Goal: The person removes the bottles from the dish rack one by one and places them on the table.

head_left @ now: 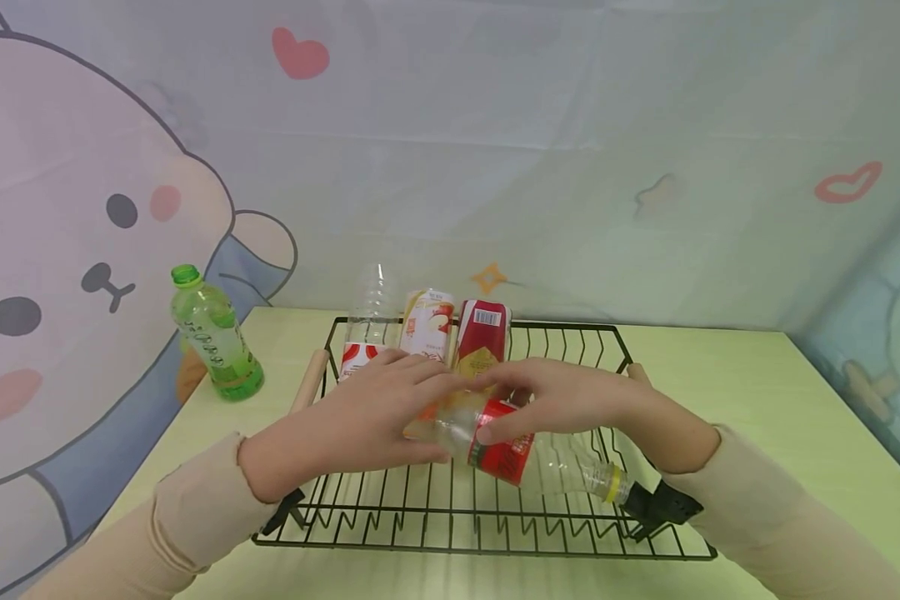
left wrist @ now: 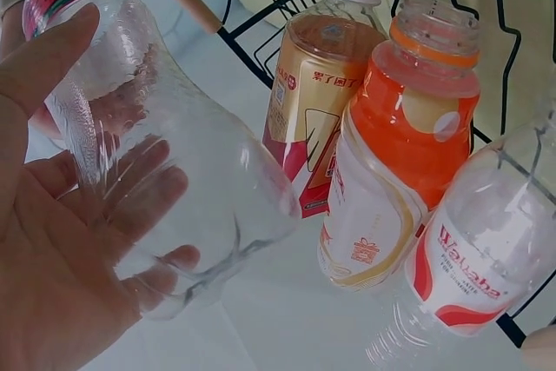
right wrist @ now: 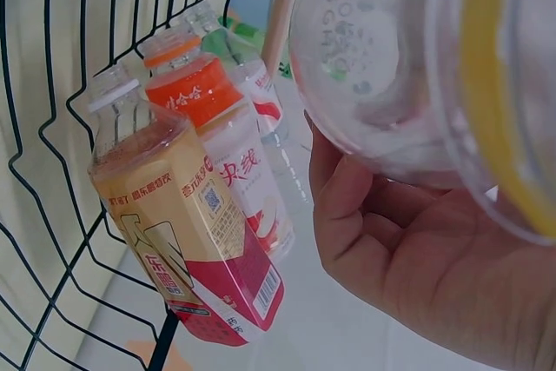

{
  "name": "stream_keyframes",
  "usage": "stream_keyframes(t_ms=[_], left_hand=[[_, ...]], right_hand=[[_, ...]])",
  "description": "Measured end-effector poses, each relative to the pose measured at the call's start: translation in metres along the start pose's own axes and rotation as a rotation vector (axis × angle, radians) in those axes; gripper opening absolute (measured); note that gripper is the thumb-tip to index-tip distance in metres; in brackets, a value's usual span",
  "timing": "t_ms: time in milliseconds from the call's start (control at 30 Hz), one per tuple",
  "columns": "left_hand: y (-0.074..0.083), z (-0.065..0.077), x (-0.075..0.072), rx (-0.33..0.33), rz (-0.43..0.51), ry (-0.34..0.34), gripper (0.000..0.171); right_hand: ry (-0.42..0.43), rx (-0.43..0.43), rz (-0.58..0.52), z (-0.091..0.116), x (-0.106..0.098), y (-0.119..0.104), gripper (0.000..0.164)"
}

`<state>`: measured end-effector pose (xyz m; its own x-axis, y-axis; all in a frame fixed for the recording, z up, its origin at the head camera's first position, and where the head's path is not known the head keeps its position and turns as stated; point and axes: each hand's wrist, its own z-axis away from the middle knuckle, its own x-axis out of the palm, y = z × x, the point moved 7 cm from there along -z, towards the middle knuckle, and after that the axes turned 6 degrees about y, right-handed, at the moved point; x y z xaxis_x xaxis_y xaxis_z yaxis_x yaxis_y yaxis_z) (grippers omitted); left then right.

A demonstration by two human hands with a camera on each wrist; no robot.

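Note:
An uncapped clear plastic bottle (head_left: 558,468) with a red label lies slanted above the rack, its yellow-ringed neck pointing right. My right hand (head_left: 570,396) grips it round the label, thumb in front. The left hand (head_left: 371,408) is round its base end; in the left wrist view, fingers (left wrist: 165,184) show through the clear wall, with the thumb on the near side. Behind the hands, three bottles lean in the black wire rack (head_left: 487,550): a clear one with a red and white label (head_left: 362,357), a white and orange one (left wrist: 373,197), and a gold and maroon one (right wrist: 191,223).
A green-tinted bottle (head_left: 217,342) without a cap stands on the pale green table (head_left: 727,417), left of the rack. Wooden handles (head_left: 311,379) flank the rack. A cartoon-printed cloth (head_left: 450,150) hangs behind the table.

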<state>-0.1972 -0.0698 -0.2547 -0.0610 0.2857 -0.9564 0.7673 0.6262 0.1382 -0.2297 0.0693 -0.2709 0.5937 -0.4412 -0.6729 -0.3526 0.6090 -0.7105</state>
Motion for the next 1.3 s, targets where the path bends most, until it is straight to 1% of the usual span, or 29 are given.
stream_keyframes(t_ms=[200, 367, 467, 633, 700, 767, 900, 967, 1067, 1133, 1200, 1300], left_hand=[[0.0, -0.001, -0.001, 0.012, -0.011, 0.014, 0.068], [-0.003, 0.0, -0.004, 0.016, -0.021, 0.048, 0.065], [-0.005, 0.001, -0.006, 0.013, -0.024, 0.07, 0.063], [-0.009, 0.002, -0.01, 0.014, -0.013, 0.106, 0.062], [-0.012, 0.003, -0.012, 0.001, -0.008, 0.118, 0.062], [-0.016, 0.004, -0.014, -0.035, 0.003, 0.124, 0.062], [-0.023, 0.004, -0.02, -0.092, 0.064, 0.142, 0.064], [-0.026, 0.005, -0.023, -0.104, 0.109, 0.162, 0.065], [-0.032, 0.006, -0.028, -0.125, 0.196, 0.198, 0.064], [-0.037, 0.008, -0.031, -0.149, 0.253, 0.216, 0.063], [-0.043, 0.01, -0.034, -0.182, 0.304, 0.231, 0.064], [-0.053, 0.012, -0.037, -0.241, 0.35, 0.245, 0.065]], right_hand=[[0.01, -0.012, 0.0, 0.0, -0.002, -0.001, 0.061], [0.036, -0.022, -0.004, 0.002, -0.007, -0.003, 0.055], [0.055, -0.031, -0.031, 0.004, -0.013, -0.003, 0.052], [0.101, -0.025, -0.107, 0.004, -0.024, -0.002, 0.047], [0.125, -0.016, -0.141, 0.004, -0.029, -0.001, 0.044], [0.151, -0.021, -0.166, 0.005, -0.035, 0.0, 0.044], [0.196, -0.039, -0.213, 0.003, -0.045, 0.003, 0.046], [0.223, -0.048, -0.226, 0.002, -0.05, 0.004, 0.047], [0.261, -0.036, -0.273, -0.001, -0.054, 0.006, 0.048], [0.271, -0.032, -0.323, -0.002, -0.054, 0.006, 0.047], [0.279, -0.054, -0.359, -0.003, -0.054, 0.004, 0.048], [0.311, -0.075, -0.332, -0.005, -0.054, 0.005, 0.047]])
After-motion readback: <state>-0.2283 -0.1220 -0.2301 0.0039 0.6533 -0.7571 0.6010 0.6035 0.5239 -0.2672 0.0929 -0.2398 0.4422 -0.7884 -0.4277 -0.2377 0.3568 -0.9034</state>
